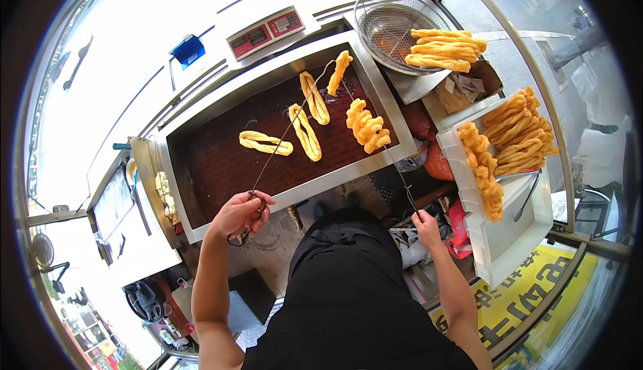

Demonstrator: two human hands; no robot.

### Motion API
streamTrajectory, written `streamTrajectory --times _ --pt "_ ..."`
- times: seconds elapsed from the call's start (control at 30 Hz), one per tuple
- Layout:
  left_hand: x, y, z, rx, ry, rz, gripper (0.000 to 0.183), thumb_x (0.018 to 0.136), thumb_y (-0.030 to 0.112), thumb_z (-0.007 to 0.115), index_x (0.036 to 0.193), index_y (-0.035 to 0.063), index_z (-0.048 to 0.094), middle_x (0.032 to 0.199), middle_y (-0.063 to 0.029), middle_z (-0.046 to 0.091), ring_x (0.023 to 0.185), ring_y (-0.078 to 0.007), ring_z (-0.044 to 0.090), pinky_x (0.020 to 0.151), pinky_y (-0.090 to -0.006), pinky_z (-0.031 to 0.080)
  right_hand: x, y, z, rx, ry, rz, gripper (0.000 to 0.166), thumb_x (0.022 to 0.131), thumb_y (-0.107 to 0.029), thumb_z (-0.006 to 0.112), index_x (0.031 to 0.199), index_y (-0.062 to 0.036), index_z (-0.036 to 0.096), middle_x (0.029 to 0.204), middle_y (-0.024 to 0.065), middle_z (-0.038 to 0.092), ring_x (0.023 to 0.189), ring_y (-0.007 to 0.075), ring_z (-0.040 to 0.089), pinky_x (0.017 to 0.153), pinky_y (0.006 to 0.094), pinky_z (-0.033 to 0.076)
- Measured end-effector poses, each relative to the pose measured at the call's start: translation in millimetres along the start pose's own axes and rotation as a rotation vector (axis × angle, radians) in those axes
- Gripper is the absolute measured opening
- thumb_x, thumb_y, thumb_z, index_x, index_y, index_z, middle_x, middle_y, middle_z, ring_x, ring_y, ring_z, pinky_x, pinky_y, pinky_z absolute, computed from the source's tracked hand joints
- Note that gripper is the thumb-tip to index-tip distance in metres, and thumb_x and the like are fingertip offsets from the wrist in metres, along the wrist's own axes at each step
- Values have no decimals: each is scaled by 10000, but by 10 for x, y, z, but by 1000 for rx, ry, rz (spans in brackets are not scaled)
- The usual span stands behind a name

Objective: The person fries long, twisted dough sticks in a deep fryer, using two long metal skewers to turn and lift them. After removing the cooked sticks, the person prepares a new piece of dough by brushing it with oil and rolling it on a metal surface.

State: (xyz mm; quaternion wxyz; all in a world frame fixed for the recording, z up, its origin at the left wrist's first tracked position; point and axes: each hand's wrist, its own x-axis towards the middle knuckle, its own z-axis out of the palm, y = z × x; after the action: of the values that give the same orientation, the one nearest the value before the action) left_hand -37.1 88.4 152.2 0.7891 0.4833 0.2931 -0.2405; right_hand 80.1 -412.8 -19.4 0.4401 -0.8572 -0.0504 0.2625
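Observation:
My left hand point(240, 215) grips the looped handle of a long thin metal rod point(275, 151). That rod slants over the fryer, and its bent tip is near a short golden dough twist point(340, 72) at the far side. In my right hand point(427, 228) is a second thin metal rod point(403, 179), which runs up to a bunched, golden fried dough twist point(368, 126) at the fryer's right; whether it passes through or behind the twist I cannot tell. Several paler dough loops, one point(265, 143) at the left, lie in dark oil in the rectangular metal fryer point(301, 194).
A wire-mesh strainer point(366, 23) over a metal basin holds fried twists point(444, 51) at the far right. Nearer, a white plastic tub point(522, 229) bears piled twists point(522, 128) and tongs point(530, 194). A digital scale point(266, 33) stands behind the fryer. Glass panels edge the stall.

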Motion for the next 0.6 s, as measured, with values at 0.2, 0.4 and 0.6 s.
streamTrajectory --times 0.2,0.4,0.6 --pt "-325 -1 23 301 45 -13 234 987 115 418 1085 -20 582 740 -28 595 513 -72 530 449 -211 449 77 -116 70 32 15 -27 273 964 -228 561 806 -14 498 667 -8 407 650 70 373 563 266 343" --pt "-657 -96 278 445 121 -107 217 974 134 453 1086 17 597 728 18 563 552 -45 509 472 -201 431 217 -114 311 98 64 -113 317 989 -237 555 761 -40 457 666 -54 335 638 48 321 540 253 304" --pt "-729 -152 467 467 144 -153 209 948 147 478 1069 35 607 719 28 551 572 -49 509 515 -217 436 394 -184 638 208 48 -60 284 990 -237 545 792 -35 514 676 -54 401 648 43 366 560 244 341"
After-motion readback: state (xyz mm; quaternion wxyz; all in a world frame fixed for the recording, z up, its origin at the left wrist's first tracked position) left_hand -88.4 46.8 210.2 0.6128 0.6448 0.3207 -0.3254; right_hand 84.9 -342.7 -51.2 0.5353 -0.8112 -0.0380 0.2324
